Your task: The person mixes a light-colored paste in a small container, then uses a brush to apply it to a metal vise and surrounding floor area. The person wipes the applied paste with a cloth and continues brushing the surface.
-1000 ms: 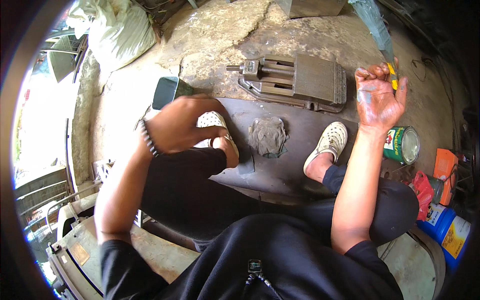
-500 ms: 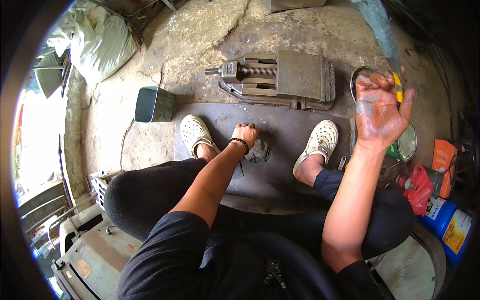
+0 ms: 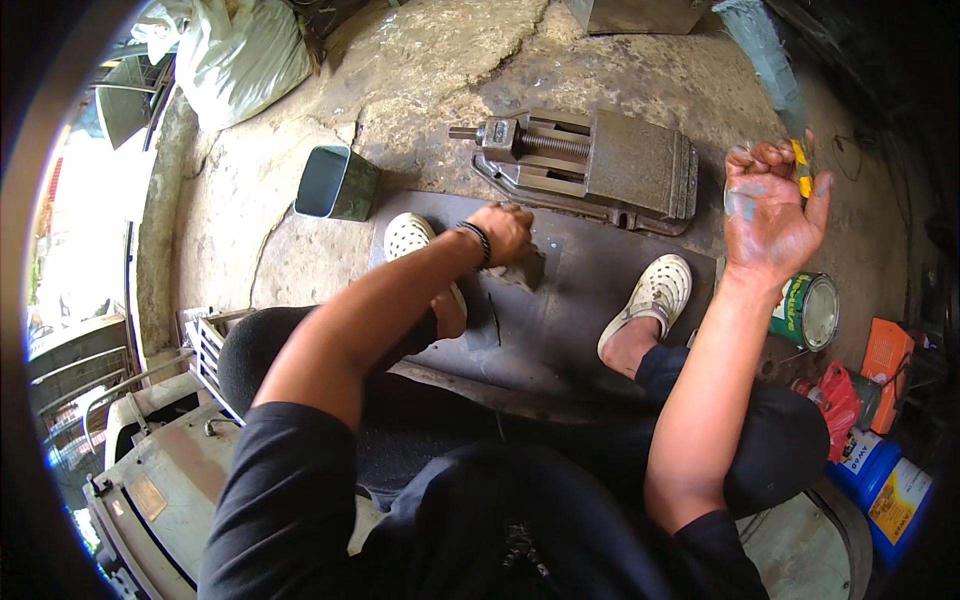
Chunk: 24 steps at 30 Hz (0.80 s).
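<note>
My left hand (image 3: 500, 235), with a dark beaded bracelet at the wrist, is closed on a grey rag (image 3: 525, 270) over the dark metal sheet (image 3: 560, 290) between my feet. Folds of the rag show below the knuckles. Raised on the right, my right hand (image 3: 770, 215) faces palm up, smeared blue-grey, its fingers curled. Between its fingers and thumb runs a long tool (image 3: 765, 60) with a blue-grey coated length and a yellow-and-black part; its exact kind is unclear. Beyond the sheet lies a heavy machine vise (image 3: 600, 165), its screw toward the left.
A dark green square bin (image 3: 345, 185) stands left of the vise. On the right are a green can (image 3: 808, 312), a red plastic bag (image 3: 836, 400), an orange box (image 3: 886, 370) and a blue bucket (image 3: 885, 485). A white sack (image 3: 240, 65) sits far left.
My left hand has moved a little away from me with the rag, its forearm swinging outward. My right hand keeps its pose. The whole view has shifted slightly.
</note>
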Motion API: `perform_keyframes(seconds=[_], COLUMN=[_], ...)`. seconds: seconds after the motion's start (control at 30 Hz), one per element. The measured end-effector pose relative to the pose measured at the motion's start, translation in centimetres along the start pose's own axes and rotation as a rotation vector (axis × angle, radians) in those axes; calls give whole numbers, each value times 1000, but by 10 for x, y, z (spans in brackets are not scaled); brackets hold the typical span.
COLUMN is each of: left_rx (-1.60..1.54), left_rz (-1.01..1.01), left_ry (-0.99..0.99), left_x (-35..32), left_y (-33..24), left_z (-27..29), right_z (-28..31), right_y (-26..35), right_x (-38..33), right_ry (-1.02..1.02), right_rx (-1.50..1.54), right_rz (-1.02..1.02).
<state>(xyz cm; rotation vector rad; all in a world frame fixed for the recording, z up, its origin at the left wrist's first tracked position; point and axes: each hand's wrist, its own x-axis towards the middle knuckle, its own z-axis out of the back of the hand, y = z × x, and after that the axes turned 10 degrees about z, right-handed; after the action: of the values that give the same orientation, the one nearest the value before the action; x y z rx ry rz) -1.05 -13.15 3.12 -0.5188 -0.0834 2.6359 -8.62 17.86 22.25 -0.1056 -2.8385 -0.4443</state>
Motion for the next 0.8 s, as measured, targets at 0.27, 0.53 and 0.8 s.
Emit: perform_keyframes(seconds=[0.27, 0.53, 0.8], left_rx=[-476, -821, -928], left_rz=[396, 935, 867], left_ry=[206, -155, -449], left_x=[-22, 52, 110], left_y=[54, -69, -174], left_z=[11, -58, -64], right_z=[-1, 28, 53], right_y=[-4, 22, 51], right_x=[-6, -22, -23], right_ry=[-54, -112, -226], right_rx=[-64, -87, -158], right_rz=[22, 57, 123])
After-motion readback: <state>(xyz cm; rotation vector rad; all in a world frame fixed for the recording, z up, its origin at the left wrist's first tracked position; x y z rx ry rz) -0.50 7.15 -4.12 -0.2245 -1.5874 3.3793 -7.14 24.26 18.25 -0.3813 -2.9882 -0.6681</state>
